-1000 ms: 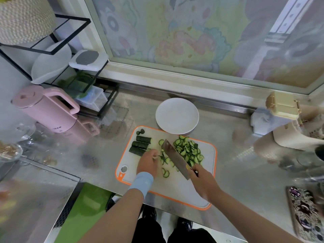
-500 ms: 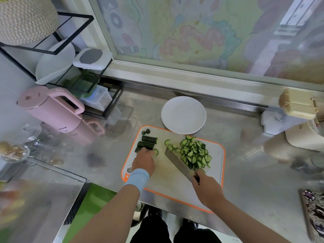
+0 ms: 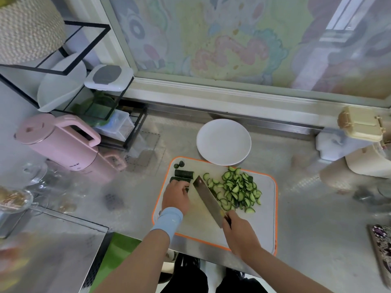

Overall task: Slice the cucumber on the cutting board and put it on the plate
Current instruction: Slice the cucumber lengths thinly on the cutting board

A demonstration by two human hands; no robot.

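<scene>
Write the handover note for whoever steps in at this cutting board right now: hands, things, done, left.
Left-hand grip: fingers curled over a cucumber piece, holding it down on the cutting board.
Right-hand grip: holds the knife by its handle, blade just right of the left fingers.
Done: a heap of slices lies on the board's right half; two end stubs sit at its far left corner.
Left: slice the held piece and the second piece beyond it, then move the slices to the plate, which holds nothing yet.
</scene>
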